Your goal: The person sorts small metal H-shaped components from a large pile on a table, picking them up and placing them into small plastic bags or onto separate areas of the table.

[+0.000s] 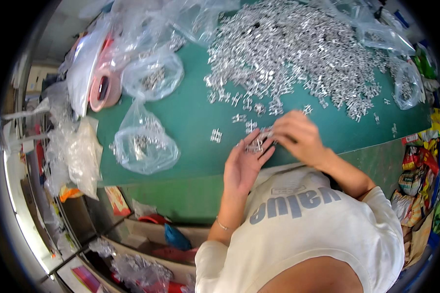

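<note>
My left hand (242, 168) is turned palm up near the table's front edge. A few small silvery H-shaped metal pieces (257, 145) rest on its fingers. Just to the right, my right hand (298, 136) bends over the left fingertips with its fingers drawn together in a pinch. What lies between those fingertips is too small and covered to make out. Loose metal pieces of the same kind (239, 118) lie just beyond my hands, and another piece (216, 136) sits off to the left.
A big heap of metal pieces (298, 49) spreads over the far side of the green table (195, 112). Clear plastic bags with pieces stand at left (146, 146) and far right (407, 85). A pink tape dispenser (105, 90) stands at the left edge. Below is an open drawer (132, 234).
</note>
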The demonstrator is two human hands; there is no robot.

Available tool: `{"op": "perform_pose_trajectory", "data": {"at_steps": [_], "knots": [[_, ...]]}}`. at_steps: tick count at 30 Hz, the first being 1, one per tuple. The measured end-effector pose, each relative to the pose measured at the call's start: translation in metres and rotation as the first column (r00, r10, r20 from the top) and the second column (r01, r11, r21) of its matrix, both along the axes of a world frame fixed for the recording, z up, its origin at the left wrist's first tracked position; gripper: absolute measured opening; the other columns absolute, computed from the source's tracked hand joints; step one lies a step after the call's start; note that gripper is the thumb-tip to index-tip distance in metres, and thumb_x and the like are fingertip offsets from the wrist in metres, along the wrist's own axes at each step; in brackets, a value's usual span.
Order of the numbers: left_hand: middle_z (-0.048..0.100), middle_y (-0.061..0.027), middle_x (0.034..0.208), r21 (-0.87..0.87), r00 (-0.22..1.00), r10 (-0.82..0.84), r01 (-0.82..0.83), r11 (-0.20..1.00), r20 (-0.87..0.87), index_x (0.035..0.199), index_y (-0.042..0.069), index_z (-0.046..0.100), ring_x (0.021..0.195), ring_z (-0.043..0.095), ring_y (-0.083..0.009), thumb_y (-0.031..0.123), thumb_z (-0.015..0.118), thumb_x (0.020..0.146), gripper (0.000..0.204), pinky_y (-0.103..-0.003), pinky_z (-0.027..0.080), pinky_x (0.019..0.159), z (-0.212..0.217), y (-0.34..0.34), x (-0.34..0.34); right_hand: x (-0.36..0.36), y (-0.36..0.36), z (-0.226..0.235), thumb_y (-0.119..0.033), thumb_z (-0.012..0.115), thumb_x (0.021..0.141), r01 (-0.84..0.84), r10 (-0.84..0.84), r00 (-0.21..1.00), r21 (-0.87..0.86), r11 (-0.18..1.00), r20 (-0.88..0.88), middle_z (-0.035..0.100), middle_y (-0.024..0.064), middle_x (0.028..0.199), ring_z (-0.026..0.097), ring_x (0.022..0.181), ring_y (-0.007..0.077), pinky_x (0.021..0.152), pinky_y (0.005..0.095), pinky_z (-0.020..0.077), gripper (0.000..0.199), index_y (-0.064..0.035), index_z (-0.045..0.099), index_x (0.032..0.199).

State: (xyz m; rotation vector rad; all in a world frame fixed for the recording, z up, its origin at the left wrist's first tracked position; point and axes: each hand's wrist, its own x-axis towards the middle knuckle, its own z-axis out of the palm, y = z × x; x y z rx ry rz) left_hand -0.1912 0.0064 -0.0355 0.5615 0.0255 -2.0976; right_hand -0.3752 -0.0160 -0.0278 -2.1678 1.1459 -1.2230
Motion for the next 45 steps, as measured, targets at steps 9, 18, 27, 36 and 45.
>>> {"op": "perform_pose_trajectory", "data": {"at_steps": [9,18,27,36,45], "knots": [[0.056,-0.0063,0.080,0.042,0.947,-0.064,0.054,0.998,0.316,0.101,0.003,0.055,0.058,0.046,-0.0097,0.014,0.053,0.086,0.018,-0.018,0.038,0.045,-0.010,0.008,0.001,0.003,-0.031,0.000,-0.017,0.062,0.077,-0.050,0.070,0.990,0.162,0.985,-0.121,0.054,0.0107,0.115,0.045,0.114,0.0302,0.092,0.0411,0.0359,0.036,-0.0078,0.055,0.112],[0.051,-0.0176,0.108,0.053,0.963,0.174,-0.189,0.981,0.208,0.099,-0.003,0.053,0.082,0.052,-0.0181,0.001,0.052,0.083,0.017,-0.023,0.047,0.062,0.001,-0.001,-0.003,-0.011,-0.020,-0.026,-0.014,0.060,0.073,-0.143,0.211,0.818,0.166,0.976,-0.535,0.044,0.0108,0.123,0.040,0.114,0.0323,0.090,0.0394,0.0371,0.029,-0.0065,0.056,0.101],[0.050,-0.0107,0.090,0.067,0.971,0.142,-0.158,0.985,0.194,0.100,-0.002,0.051,0.079,0.046,-0.0179,0.010,0.053,0.086,0.019,-0.029,0.039,0.070,0.004,-0.006,-0.020,-0.052,-0.010,-0.034,-0.008,0.054,0.078,-0.034,0.070,0.956,0.130,0.991,-0.285,0.054,0.0120,0.103,0.051,0.093,0.0282,0.077,0.0357,0.0444,0.016,-0.0009,0.058,0.092],[0.057,-0.0128,0.100,0.123,0.941,0.098,-0.144,0.982,0.323,0.121,-0.002,0.044,0.083,0.055,-0.0188,0.004,0.050,0.087,0.035,-0.028,0.052,0.070,0.003,0.004,-0.018,-0.086,-0.001,-0.013,0.003,0.063,0.072,0.372,-0.394,0.919,0.270,0.888,0.027,0.058,0.0091,0.078,0.054,0.074,0.0253,0.067,0.0342,0.0435,0.012,-0.0009,0.060,0.083],[0.055,-0.0073,0.072,-0.066,0.864,-0.027,0.070,0.995,0.502,0.107,-0.004,0.056,0.058,0.049,-0.0103,0.006,0.051,0.088,0.022,-0.019,0.034,0.044,-0.005,0.008,-0.011,-0.092,0.006,-0.001,0.002,0.064,0.069,0.571,-0.537,0.814,0.140,0.809,-0.220,0.056,0.0099,0.083,0.050,0.076,0.0271,0.073,0.0359,0.0409,0.026,-0.0024,0.058,0.093]]}}
